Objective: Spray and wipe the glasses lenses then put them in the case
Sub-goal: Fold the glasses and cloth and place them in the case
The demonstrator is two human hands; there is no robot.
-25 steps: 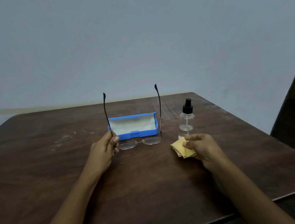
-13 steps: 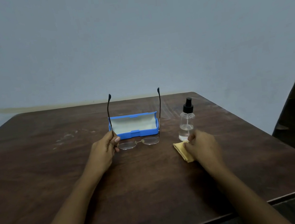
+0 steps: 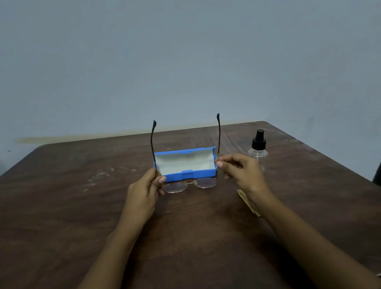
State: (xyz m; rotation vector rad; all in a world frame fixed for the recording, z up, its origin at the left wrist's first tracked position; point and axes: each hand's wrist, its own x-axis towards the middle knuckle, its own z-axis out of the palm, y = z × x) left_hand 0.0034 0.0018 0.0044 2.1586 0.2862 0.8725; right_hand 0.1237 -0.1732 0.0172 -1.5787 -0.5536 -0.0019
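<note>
presently: glasses (image 3: 201, 183) before case (image 3: 195, 174); left hand (image 3: 143, 194) pinched one temple, right hand (image 3: 242, 171) curled at other, grip unclear. risk: unfolded temples could catch case rim.

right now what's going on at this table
A person at the table holds glasses, lenses down and temples up. The left hand grips one temple; the right hand is at the other, though I cannot tell if it has hold. The case stands open behind, the spray bottle is to the right, and the yellow cloth lies by the right wrist.
</note>
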